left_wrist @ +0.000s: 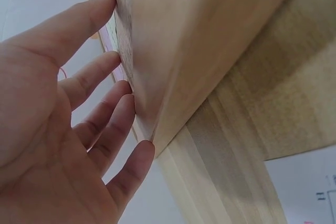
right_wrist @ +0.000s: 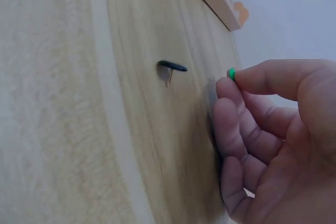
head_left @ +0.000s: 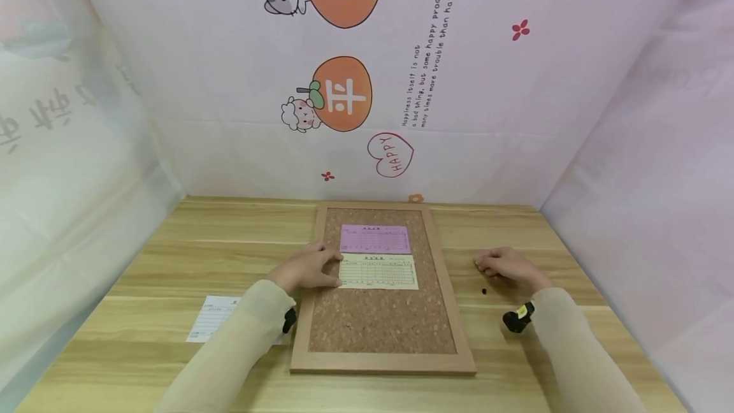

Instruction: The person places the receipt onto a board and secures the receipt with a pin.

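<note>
A framed cork board (head_left: 383,324) lies on the table with a pink slip (head_left: 375,239) and, just below it, a pale yellow slip (head_left: 378,273). My left hand (head_left: 309,266) rests over the board's left frame, its fingertips at the left edge of the yellow slip. In the left wrist view those fingers (left_wrist: 97,72) are spread and hold nothing. To the right of the board, my right hand (head_left: 507,264) pinches a small green thumbtack (right_wrist: 232,74) between thumb and fingertip, its pin hidden. A black thumbtack (right_wrist: 172,66) lies near that hand, its pin showing.
A white printed slip (head_left: 211,318) lies on the table left of the board, partly covered by the left sleeve. White printed cloth (head_left: 470,158) rises behind the wooden table (head_left: 172,247) and at both sides.
</note>
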`<state>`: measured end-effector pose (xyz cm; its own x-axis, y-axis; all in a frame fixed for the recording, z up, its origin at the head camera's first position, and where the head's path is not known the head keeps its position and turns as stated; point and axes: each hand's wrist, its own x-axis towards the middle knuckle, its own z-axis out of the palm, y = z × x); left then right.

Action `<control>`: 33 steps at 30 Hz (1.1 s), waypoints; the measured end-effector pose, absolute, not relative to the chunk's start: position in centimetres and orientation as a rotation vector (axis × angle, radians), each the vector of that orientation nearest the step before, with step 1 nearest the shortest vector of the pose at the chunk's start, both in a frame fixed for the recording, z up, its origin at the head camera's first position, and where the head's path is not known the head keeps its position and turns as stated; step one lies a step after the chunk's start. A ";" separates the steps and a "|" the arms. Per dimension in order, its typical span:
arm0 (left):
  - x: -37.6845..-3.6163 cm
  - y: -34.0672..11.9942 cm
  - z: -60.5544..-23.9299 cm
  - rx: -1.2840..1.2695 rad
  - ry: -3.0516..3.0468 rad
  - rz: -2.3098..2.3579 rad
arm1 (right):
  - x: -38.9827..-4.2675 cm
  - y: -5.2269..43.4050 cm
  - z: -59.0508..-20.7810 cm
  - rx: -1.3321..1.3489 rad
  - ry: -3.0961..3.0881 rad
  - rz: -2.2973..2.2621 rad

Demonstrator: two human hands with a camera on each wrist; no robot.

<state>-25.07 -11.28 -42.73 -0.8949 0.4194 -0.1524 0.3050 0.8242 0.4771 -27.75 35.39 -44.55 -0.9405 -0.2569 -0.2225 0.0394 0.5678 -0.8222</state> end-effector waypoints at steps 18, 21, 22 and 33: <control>-25.1 -11.3 -42.6 0.561 2.750 0.659 | -29.1 29.2 -42.5 -0.238 2.521 -1.292; -25.0 -11.3 -42.6 0.556 2.743 0.669 | -29.2 28.3 -42.4 -0.234 2.508 -1.316; -25.0 -11.3 -42.6 0.555 2.741 0.671 | -29.3 28.0 -42.5 -0.228 2.504 -1.325; -25.0 -11.3 -42.6 0.563 2.743 0.673 | -29.1 24.4 -42.2 -0.264 2.448 -1.346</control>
